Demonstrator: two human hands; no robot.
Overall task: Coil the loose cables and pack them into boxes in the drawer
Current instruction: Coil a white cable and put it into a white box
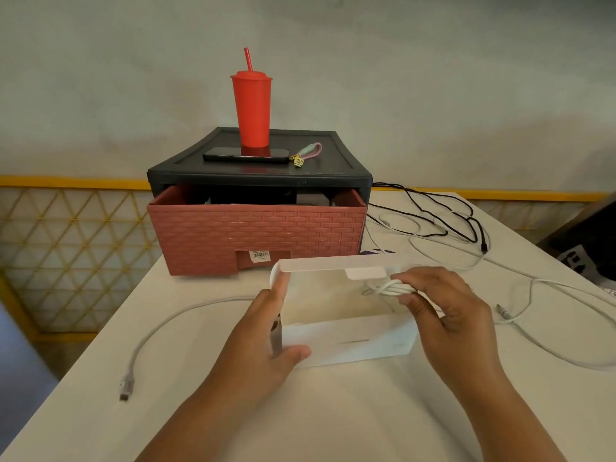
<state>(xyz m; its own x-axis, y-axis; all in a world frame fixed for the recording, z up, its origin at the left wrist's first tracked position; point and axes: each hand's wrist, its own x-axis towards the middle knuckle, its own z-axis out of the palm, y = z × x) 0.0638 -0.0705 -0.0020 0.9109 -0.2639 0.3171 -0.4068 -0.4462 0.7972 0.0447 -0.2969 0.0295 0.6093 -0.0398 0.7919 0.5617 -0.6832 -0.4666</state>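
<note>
An open white box [350,341] stands on the table in front of me, its lid flap up at the back. My left hand [266,331] grips the box's left end. Over the box's right side, my right hand [443,305] is closed on a coiled white cable [383,290]. Behind the box is the red brick-pattern drawer [256,235], pulled partly out of its black cabinet, with dark boxes showing inside. A loose grey cable [150,331] lies to the left. A black cable [446,215] and more white cables [533,295] lie to the right.
On top of the cabinet stand a red cup with a straw [251,108], a black phone [246,155] and a keyring strap [308,153]. The white table [333,411] ends at its left edge near a yellow lattice railing [66,248]. A dark object [586,241] sits far right.
</note>
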